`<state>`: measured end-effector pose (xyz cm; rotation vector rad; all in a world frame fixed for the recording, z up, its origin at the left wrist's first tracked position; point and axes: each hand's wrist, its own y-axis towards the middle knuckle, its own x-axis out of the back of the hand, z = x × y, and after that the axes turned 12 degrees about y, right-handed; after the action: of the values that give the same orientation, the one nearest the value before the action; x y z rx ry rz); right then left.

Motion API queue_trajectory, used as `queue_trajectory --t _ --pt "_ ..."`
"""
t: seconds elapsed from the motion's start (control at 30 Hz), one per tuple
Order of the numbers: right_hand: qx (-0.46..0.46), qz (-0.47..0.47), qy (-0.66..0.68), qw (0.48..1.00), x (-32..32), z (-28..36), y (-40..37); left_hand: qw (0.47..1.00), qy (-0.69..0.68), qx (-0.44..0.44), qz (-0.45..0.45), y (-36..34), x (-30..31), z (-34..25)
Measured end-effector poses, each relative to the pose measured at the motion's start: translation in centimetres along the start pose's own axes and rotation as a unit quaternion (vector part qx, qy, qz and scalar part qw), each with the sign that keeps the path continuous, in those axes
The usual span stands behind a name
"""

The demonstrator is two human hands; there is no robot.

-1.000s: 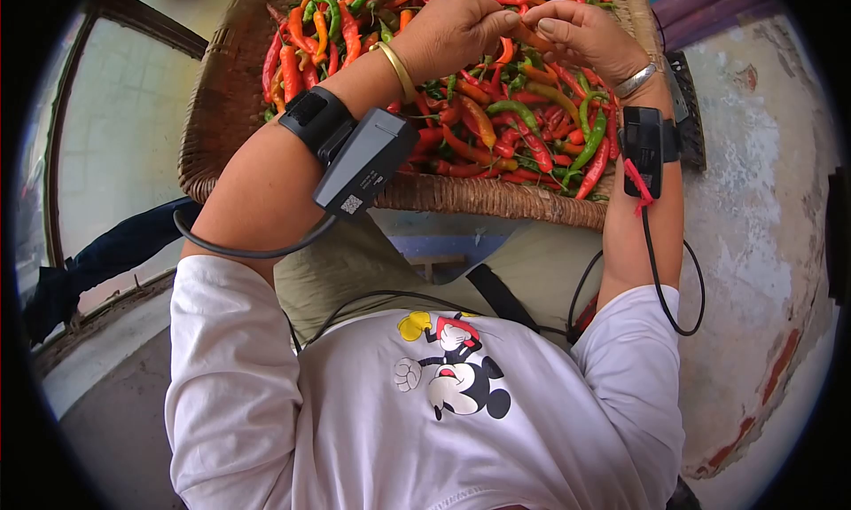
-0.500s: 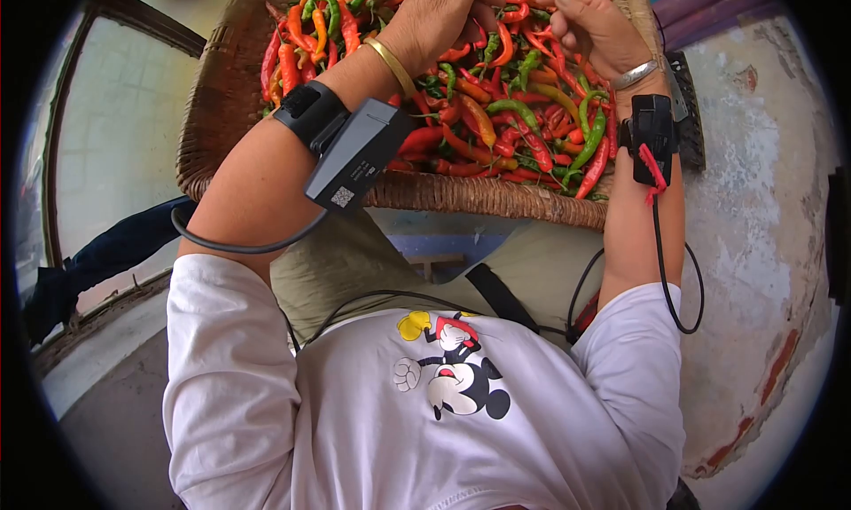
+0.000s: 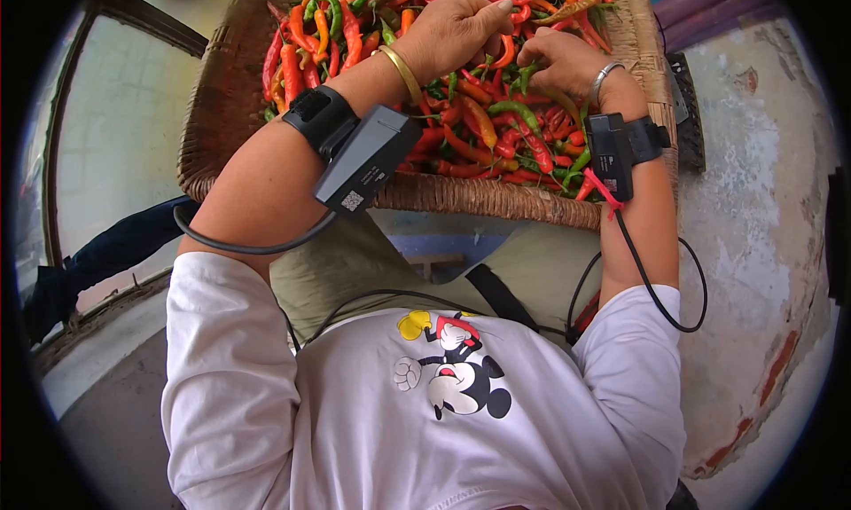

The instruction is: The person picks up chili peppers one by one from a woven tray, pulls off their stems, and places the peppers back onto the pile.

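A woven basket [image 3: 461,195] rests on my lap, heaped with red, orange and green chilies [image 3: 483,124]. My left hand [image 3: 454,29] hovers over the middle of the heap with its fingers curled and thumb pinched in. An orange-red chili [image 3: 506,54] curves down from under its fingertips. My right hand [image 3: 567,62] lies palm down on the pile just to the right, its fingers bent into the heap around a green chili [image 3: 528,72]. The two hands are a few centimetres apart. Each wrist carries a bangle and a black strapped device with a cable.
The basket's near rim sits against my lap above my white printed shirt. A worn, paint-flaked wall [image 3: 753,200] rises on the right. A curved frame with pale panels [image 3: 97,137] and dark cloth [image 3: 115,244] lie to the left.
A second ago both hands held one orange chili between them. They separated, and now both have dropped onto the heap, the right hand turning palm down and moving left.
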<state>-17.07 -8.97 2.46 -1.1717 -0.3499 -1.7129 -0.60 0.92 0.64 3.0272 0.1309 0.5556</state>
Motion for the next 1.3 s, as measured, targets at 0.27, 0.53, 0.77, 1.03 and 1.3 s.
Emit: queue_trajectory --t 0.27,0.53,0.77,1.03,1.3 --pt "0.024 -0.041 0.159 0.986 1.2 -1.0 -0.1 0.993 0.117 0.009 -0.003 0.1 -0.5 0.4" --pt "-0.001 0.025 0.3 0.954 1.3 0.7 -0.5 0.952 0.258 -0.162 0.015 0.1 -0.6 1.3" --pt "0.118 -0.22 0.378 0.892 1.4 0.4 0.2 0.998 0.022 0.007 0.054 0.4 0.0 0.2" --pt "0.047 -0.065 0.617 0.782 1.8 1.6 -0.2 0.998 -0.039 0.041 0.011 0.2 0.6 -0.5" --pt "0.037 -0.032 0.659 0.751 0.8 -1.6 1.3 0.98 -0.177 0.076 -0.04 0.4 1.4 0.1"
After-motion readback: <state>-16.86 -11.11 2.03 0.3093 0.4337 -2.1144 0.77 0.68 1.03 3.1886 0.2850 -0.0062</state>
